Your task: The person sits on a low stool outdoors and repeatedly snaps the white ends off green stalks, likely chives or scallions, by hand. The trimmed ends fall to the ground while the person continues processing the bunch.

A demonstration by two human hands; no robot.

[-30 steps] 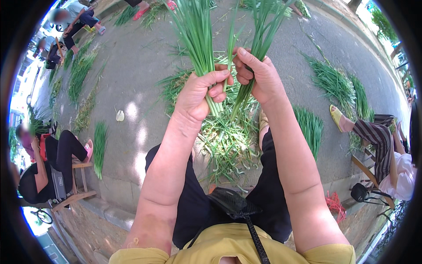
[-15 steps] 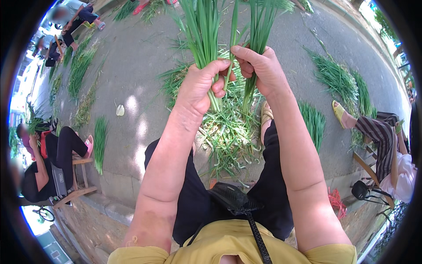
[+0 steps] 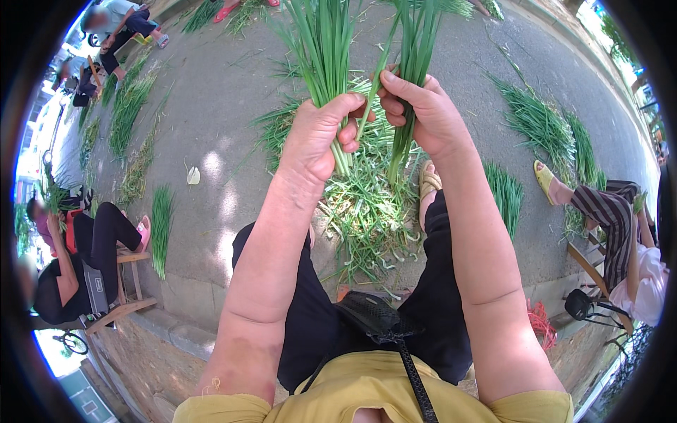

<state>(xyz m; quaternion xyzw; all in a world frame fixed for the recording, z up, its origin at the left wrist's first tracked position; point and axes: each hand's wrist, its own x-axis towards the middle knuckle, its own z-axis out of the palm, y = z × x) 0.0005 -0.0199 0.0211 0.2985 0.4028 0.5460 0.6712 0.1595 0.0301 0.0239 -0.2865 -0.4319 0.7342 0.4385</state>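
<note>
My left hand (image 3: 321, 137) is closed round a thick bunch of garlic chives (image 3: 326, 60), leaves pointing away from me and pale cut ends sticking out below the fist. A smaller bunch of garlic chives (image 3: 417, 53) is gripped in my right hand (image 3: 430, 116), its stems hanging below the fingers. Between the hands a single stalk (image 3: 371, 97) slants, its upper part at my right thumb and its lower end by my left fingertips. Beneath both hands, between my feet, lies a heap of loose green and yellowish trimmings (image 3: 370, 225).
Chive bundles lie on the pavement at left (image 3: 161, 229), right (image 3: 504, 194) and farther right (image 3: 532, 123). People sit on low wooden seats (image 3: 127, 310) at both sides. A black bag (image 3: 370, 314) rests at my lap; red string (image 3: 541, 324) lies to the right.
The single stalk has tilted, its top swinging right toward the right bunch. My right hand has shifted slightly right, while my left hand has barely moved.
</note>
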